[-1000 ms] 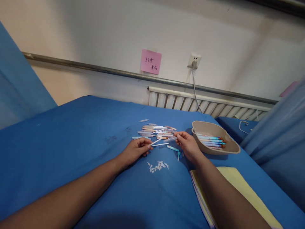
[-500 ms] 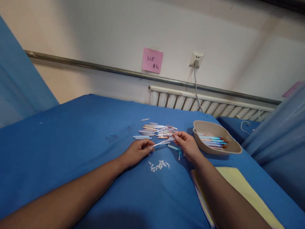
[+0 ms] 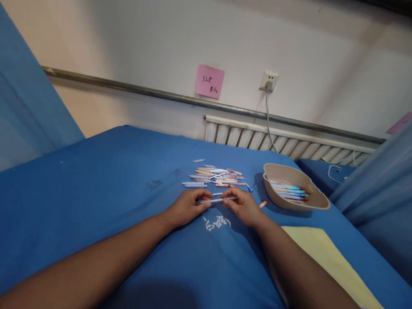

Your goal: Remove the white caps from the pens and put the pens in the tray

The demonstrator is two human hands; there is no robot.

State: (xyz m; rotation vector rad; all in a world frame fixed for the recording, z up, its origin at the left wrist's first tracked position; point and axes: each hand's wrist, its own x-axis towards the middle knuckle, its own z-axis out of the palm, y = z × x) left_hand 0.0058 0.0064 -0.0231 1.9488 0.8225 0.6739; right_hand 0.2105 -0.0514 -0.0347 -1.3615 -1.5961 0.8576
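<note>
My left hand (image 3: 188, 207) pinches one end of a slim, pale pen (image 3: 216, 200) between thumb and fingers. The other end is in the closed fingers of my right hand (image 3: 242, 207), so the pen lies level between both hands. Just behind it, a white stick like a pen refill (image 3: 217, 194) rests on the blue cloth. Further back lies a loose pile of pen barrels, refills and printed pen parts (image 3: 219, 175). In front of the hands sits a heap of small white cone-shaped tips (image 3: 218, 222). My fingers hide the pen's ends.
A beige tray (image 3: 317, 201) on the right contains several coloured pens (image 3: 291, 191). A yellow folded sheet (image 3: 317, 244) lies under my right forearm. Blue cloth (image 3: 106, 180) covers the table. Behind are a radiator (image 3: 244, 136), a metal rail (image 3: 161, 94) and a plugged-in cable (image 3: 268, 116).
My hands have come closer together, and the right has moved down and left. The slanted white stick and clear part between them are now one level pen held by both hands.
</note>
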